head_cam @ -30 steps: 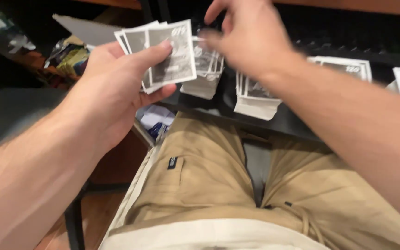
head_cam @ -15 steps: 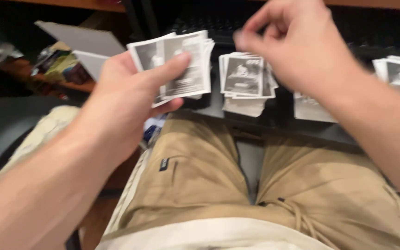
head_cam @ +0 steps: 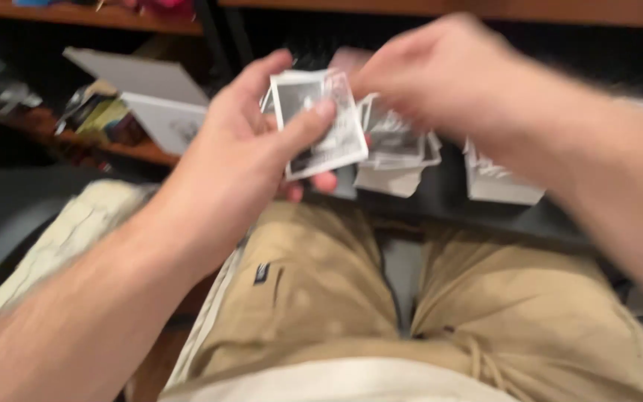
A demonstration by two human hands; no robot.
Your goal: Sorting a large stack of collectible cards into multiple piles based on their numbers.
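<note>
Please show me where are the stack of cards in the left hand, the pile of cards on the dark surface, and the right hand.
stack of cards (head_cam: 320,123), head view, on the face of the front card.
pile of cards (head_cam: 400,145), head view, on the top card, blurred.
right hand (head_cam: 440,82), head view, on the back of the hand.

— What colours do the cards (head_cam: 320,123) have?
— Black-and-white pictures with white borders. The piles (head_cam: 400,145) on the dark desk (head_cam: 440,193) have the same grey pattern.
— And the shorts (head_cam: 321,283)?
— Plain khaki, with one small dark label. The shirt (head_cam: 336,380) is off-white.
— The box (head_cam: 161,112) at the side?
— White, beside colourful packets (head_cam: 94,115).
</note>
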